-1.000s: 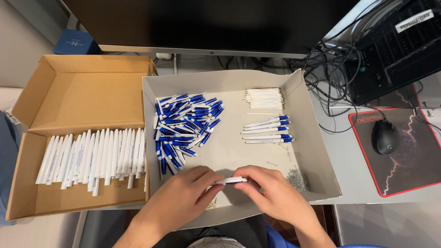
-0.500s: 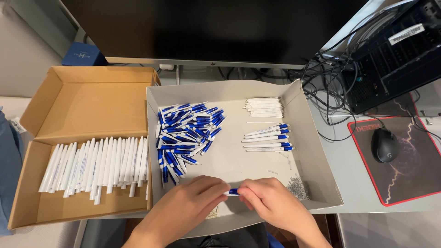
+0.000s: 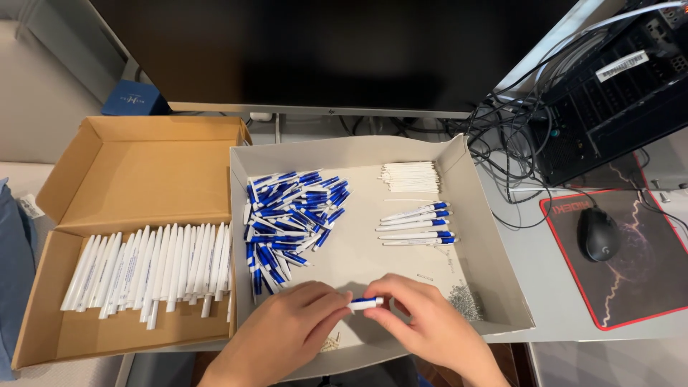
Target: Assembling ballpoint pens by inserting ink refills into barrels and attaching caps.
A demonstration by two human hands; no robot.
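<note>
fingers (image 3: 342, 299) pinched on pen (image 3: 365, 304) | left hand (image 3: 287, 330), right hand (image 3: 423, 322) both grip | above tray (image 3: 494, 287)

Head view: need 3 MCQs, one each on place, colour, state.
1. Where do the finished white pens lie?
A. brown box
B. mouse pad
C. grey tray

2. What colour are the piled parts in the tray?
A. red
B. blue and white
C. green

3. How is the small part held?
A. lying loose in the tray
B. left hand alone
C. between both hands

Key: 1 A, they lie in a row in the brown box; 2 B, blue with white; 3 C, left hand and right hand pinch its ends.
</note>
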